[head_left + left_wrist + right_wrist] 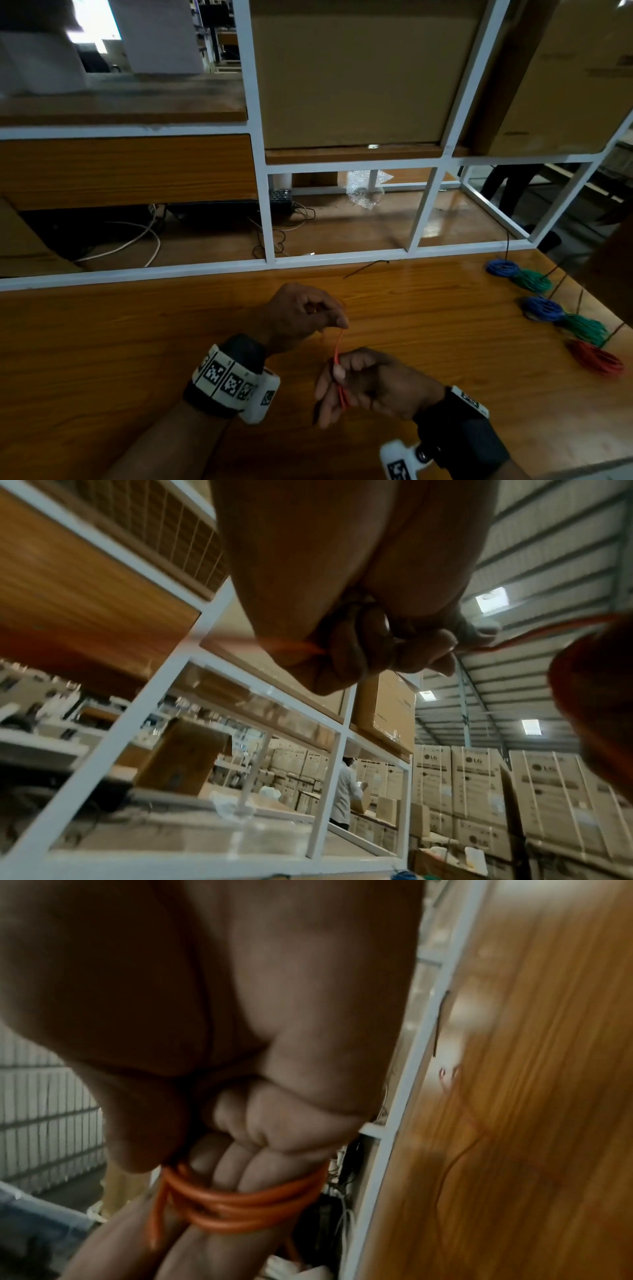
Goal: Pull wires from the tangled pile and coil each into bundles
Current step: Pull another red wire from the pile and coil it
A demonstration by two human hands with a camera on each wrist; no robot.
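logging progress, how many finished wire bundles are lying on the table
5, in a row at the table's right edge: blue, green, blue, green, red. More may lie beyond the frame.

A thin orange-red wire [339,349] runs taut between both hands above the wooden table, with several turns looped around fingers. To the right lie finished bundles: a blue coil [503,268], green coil [532,281], second blue coil [543,308], second green coil [584,329], red coil [596,358].
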